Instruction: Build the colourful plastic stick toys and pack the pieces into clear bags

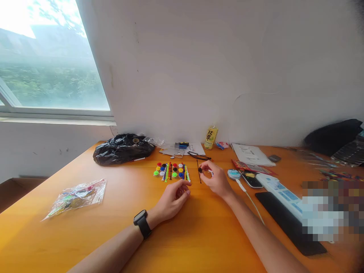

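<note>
My right hand [214, 175] has its fingertips closed on a small black round piece [200, 170]. A thin black stick [198, 165] runs lengthwise right at those fingertips; whether it is joined to the round piece I cannot tell. My left hand [175, 195], a dark watch [142, 223] on its wrist, rests at the table with fingers loosely curled, thumb and index apart, nothing visible between them. Just beyond it lie rows of small round plastic pieces [174, 175] in red, yellow, blue, green, black and white. Coloured thin sticks [170, 171] lie in bundles between them.
On the wooden table [125, 235] lie a clear bag of parts [81, 197] at left and a black plastic bag [122, 149] behind. A yellow drink container [211, 138] and glasses [199, 156] are at the back. A power strip [280, 195], a cable [251, 201] and a black mat [290, 223] lie right.
</note>
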A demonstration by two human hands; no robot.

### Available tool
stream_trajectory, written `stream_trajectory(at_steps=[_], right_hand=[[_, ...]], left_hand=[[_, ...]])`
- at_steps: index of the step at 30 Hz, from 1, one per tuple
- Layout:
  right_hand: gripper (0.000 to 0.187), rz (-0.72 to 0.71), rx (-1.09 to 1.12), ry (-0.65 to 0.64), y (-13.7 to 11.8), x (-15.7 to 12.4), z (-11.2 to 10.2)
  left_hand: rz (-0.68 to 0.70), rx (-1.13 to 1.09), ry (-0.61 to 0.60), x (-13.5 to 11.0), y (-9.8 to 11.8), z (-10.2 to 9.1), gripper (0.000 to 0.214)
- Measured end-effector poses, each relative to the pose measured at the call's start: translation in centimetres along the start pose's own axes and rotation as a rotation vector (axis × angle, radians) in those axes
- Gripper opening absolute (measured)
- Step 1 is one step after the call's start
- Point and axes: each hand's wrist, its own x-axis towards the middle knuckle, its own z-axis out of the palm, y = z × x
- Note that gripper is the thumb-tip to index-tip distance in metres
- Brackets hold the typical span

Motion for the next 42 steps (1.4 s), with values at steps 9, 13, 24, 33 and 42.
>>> stream_trajectory(at_steps=[9,13,24,33,42], right_hand=[[0.011,0.035,0.354,-0.085,-4.4,-1.7,3.6],[0.005,-0.056,0.284,-0.088,-4.8,-1.8,3.7],[0.021,0.298,0.641,-0.277,-4.4,-2.0,4.2],[0.023,0.408,0.81,-0.424,-3.9,-1.4,3.5],[0.012,0.413,0.659,-0.452,-3.2,-1.5,3.3]], left_hand=[[-0.013,-0.346,0.239,1.2,-1.2,-0.1,0.04],[-0.008,-0.342,0.344,1.4,-1.7,-0.3,0.036],[0.149,0.026,0.374,0.8,-1.4,-0.3,0.018],[0.186,0.088,0.304,0.4,-0.6,-0.1,0.026],[0.163,0.022,0.195,0.0,0.9,0.0,0.011]])
